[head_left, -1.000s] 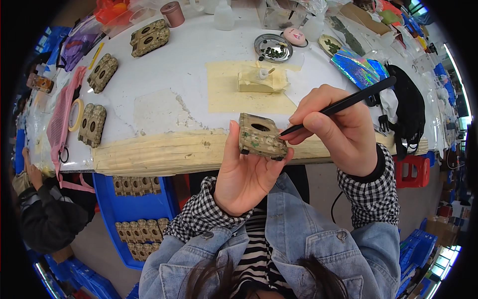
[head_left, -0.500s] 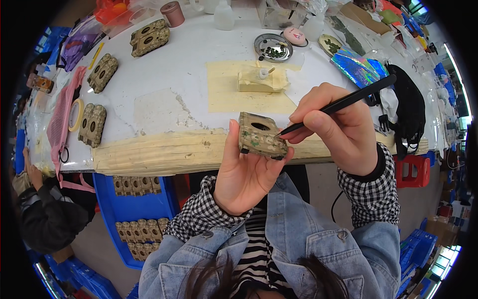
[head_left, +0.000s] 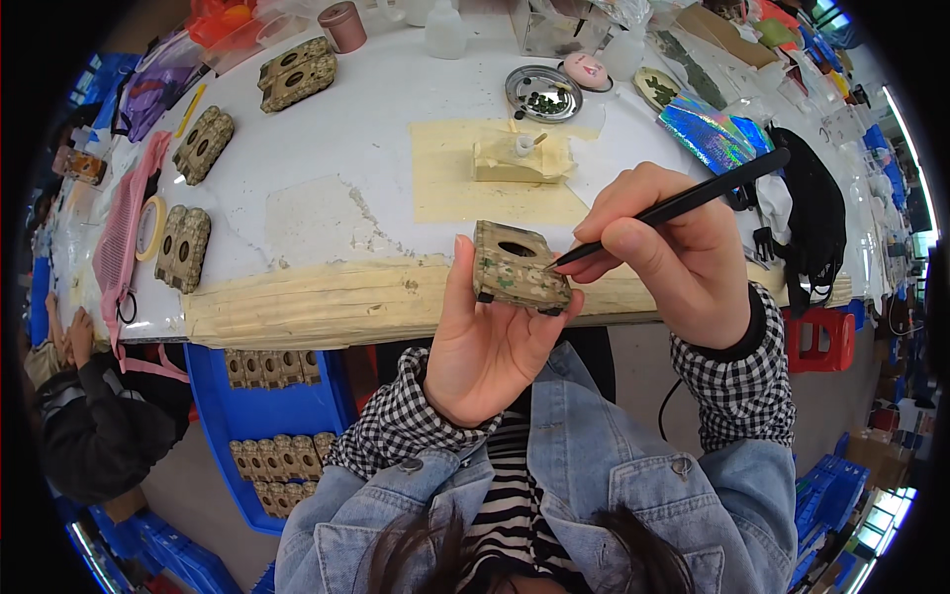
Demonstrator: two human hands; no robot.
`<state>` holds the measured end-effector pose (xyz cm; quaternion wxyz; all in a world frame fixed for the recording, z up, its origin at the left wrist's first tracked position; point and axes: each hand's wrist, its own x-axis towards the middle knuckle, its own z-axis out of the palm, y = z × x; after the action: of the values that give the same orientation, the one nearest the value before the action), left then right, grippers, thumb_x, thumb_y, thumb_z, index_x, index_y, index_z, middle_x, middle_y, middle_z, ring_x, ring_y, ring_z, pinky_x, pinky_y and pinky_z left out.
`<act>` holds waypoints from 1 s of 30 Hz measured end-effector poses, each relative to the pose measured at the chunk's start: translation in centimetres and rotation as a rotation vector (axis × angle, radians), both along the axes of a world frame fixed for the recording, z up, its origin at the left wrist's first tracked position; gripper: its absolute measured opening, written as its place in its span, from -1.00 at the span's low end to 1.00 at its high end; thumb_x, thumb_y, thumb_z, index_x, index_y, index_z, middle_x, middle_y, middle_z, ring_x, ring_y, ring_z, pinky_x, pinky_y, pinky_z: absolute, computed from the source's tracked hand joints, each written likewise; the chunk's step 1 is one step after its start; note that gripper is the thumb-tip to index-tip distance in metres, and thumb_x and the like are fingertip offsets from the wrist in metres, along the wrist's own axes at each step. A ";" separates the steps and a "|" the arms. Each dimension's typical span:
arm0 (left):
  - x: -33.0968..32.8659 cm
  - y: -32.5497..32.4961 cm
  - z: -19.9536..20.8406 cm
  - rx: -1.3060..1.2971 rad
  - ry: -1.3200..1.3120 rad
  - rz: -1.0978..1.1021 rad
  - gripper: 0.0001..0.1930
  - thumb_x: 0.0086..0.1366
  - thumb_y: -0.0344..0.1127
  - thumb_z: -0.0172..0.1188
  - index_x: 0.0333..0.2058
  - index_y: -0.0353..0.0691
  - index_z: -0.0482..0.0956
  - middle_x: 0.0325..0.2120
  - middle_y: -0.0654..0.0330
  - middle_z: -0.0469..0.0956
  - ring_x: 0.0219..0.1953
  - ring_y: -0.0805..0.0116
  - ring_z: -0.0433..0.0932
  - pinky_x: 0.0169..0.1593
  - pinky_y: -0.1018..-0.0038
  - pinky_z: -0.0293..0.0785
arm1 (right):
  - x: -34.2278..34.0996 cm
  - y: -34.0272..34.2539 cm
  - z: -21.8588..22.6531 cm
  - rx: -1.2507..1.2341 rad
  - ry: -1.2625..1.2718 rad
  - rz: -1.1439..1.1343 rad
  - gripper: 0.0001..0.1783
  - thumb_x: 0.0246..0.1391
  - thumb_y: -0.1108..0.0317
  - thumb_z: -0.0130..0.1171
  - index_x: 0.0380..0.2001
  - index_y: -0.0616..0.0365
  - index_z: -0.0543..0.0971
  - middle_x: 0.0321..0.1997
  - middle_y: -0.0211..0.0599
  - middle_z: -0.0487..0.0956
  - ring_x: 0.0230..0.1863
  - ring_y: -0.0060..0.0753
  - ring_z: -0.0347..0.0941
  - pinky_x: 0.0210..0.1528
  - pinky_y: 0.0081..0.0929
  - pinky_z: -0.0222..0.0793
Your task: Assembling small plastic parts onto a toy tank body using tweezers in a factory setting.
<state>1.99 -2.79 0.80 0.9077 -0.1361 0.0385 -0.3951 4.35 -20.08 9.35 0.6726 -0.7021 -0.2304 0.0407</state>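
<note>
Left grip (head_left: 487, 364) cupped palm-up; right grip (head_left: 685, 259) pinched.

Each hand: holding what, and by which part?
Left hand: camouflage case, by its left and lower-right edges. Right hand: black tool, just behind its pointed tip.

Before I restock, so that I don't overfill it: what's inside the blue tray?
The blue tray holds rows of camouflage pieces with dark oval openings. The checked left sleeve and denim jacket cover its lower right; anything beneath them can't be seen.
</note>
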 end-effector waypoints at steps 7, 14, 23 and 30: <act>0.0 0.0 0.0 -0.011 -0.002 -0.012 -0.30 0.25 0.23 -0.18 0.10 -0.31 0.19 -0.03 0.00 0.38 0.01 0.10 0.41 0.01 0.42 0.50 | 0.0 -0.1 0.0 0.041 0.033 0.004 -0.83 0.15 0.43 0.01 -0.33 0.38 0.44 -0.39 -0.32 0.48 -0.34 -0.54 0.53 -0.30 -0.66 0.49; 0.3 0.4 -0.1 0.064 -0.106 0.000 -0.32 0.31 0.16 -0.24 0.17 -0.31 0.07 0.03 0.01 0.33 -0.02 0.09 0.44 -0.03 0.34 0.52 | -0.2 -0.4 0.0 0.063 -0.046 -0.089 -0.66 0.21 0.22 -0.11 -0.29 0.38 0.38 -0.37 -0.14 0.43 -0.36 -0.29 0.53 -0.38 -0.48 0.55; 0.8 1.2 0.2 0.622 -0.443 0.356 -0.18 0.26 0.12 -0.17 0.24 -0.38 -0.24 -0.09 -0.09 0.36 -0.21 0.13 0.54 -0.20 0.24 0.57 | -3.8 -1.2 -3.3 0.096 -0.250 -0.185 -0.67 0.06 0.19 0.16 -0.35 0.32 0.51 -0.33 -0.11 0.52 -0.30 -0.33 0.48 -0.24 -0.50 0.39; 0.6 1.6 -0.3 0.710 -0.567 0.339 -0.17 0.22 0.13 -0.09 0.23 -0.35 -0.19 0.03 -0.08 0.28 -0.16 0.20 0.49 -0.19 0.28 0.58 | -4.5 -0.1 -5.1 0.060 -0.341 -0.163 -0.68 -0.03 0.18 0.19 -0.31 0.21 0.54 -0.30 -0.13 0.54 -0.22 -0.18 0.53 -0.23 -0.43 0.47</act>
<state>2.63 -1.19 0.54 0.9243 0.2909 -0.1008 -0.2256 -0.18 -20.18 4.25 0.6456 -0.6947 -0.2845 -0.1402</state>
